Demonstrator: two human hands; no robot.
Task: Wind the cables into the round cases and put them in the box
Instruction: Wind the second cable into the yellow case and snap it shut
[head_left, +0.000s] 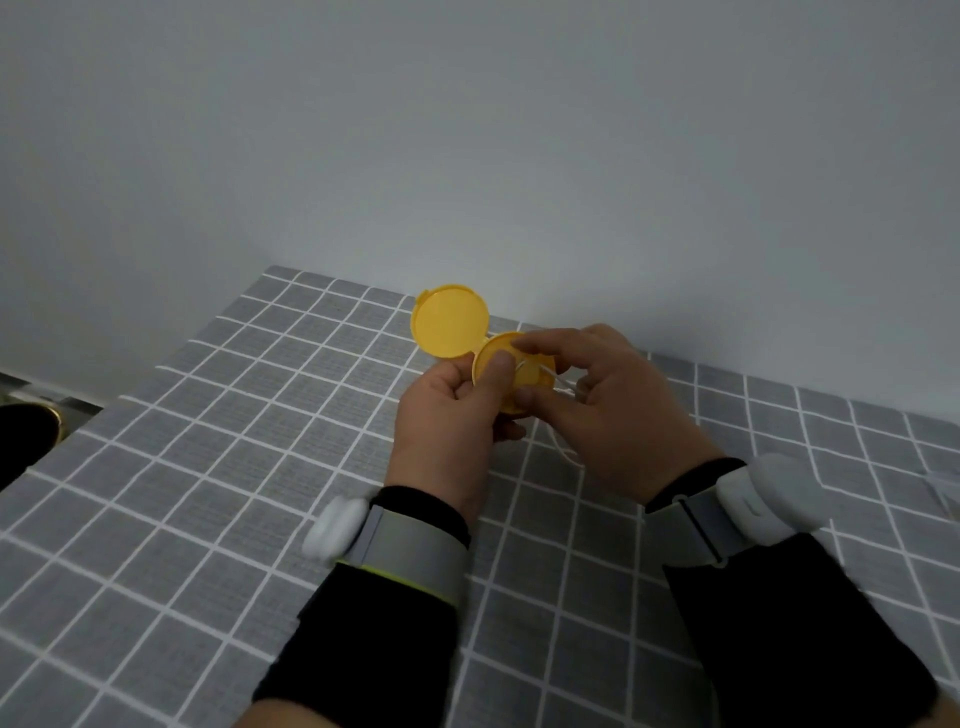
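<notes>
case: the open yellow round case (470, 332) is held up between your two grips, above the grey checked table (208, 415); its lid (451, 321) swings out at 10 o'clock from the base (500, 345).
left grip: your left grip (447, 415) curls round the base from 8 o'clock, with the thumb pressed on its face.
right grip: your right grip (613, 410) comes in from 4 o'clock, pinching the thin white cable (550, 375) at the base's 3 o'clock edge.
cable run: a pale loop shows at 6 o'clock below your grips; i cannot tell whether it touches the table.
hidden: thumb and fingers cover most of the base, so how much cable is wound inside cannot be made out.
cut off: a dark round thing (23, 441) at the 9 o'clock edge; a faint clear shape at 3 o'clock is too blurred to name.
wrists: grey bands (410, 551) with white pods.
</notes>
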